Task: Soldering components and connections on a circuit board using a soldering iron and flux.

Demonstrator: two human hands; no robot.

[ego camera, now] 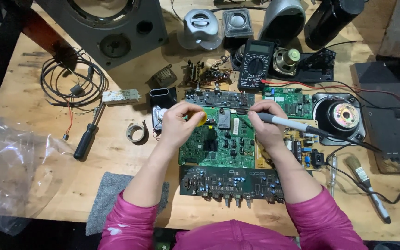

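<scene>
Two bare hands in pink sleeves work over several circuit boards lying side by side: one large green printed circuit board (218, 143) in the middle, one long dark board (230, 181) below it, another dark strip above, and a smaller green board to the right. The left hand (178, 121) pinches a small yellow object (202, 120) at the green board's upper edge. The right hand (265, 125) is closed around a grey pen-shaped soldering iron (285, 122), its tip resting near the board's top. One black multimeter (255, 65) and one black-handled screwdriver (88, 136) lie on the pale wooden workbench (33, 88), among several loudspeakers.
</scene>
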